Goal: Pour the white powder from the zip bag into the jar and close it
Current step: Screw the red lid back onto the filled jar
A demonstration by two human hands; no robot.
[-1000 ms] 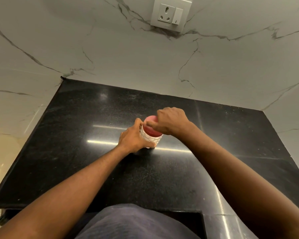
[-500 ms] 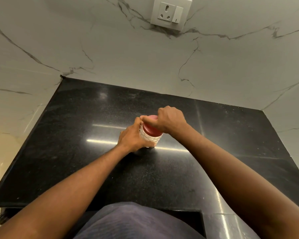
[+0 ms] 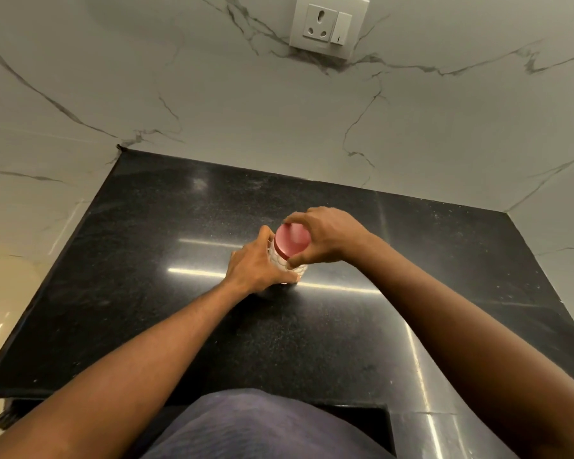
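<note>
White marble walls with thin grey lines stand behind and beside the black, shiny table. High up on the back wall is a white plug socket with a switch. Your jar stands upright near the middle of the table, well away from every edge, a bit closer to the back edge than to the front edge where you stand. It is a clear jar with a bumpy pattern on its side, and something pale shows inside, though you cannot tell much more because your hands cover most of it. Your left hand is wrapped around the side of the jar, with the thumb up near the top and the fingers curled low by the table. Your right hand comes from the right side and is closed around the red lid, which sits on top of the jar. Its fingers curve over the far rim of the lid and its thumb presses on the near rim. The flat round top of the lid shows between them. Long bright streaks of light lie across the table near the jar. Your dark shirt shows at the front edge.
</note>
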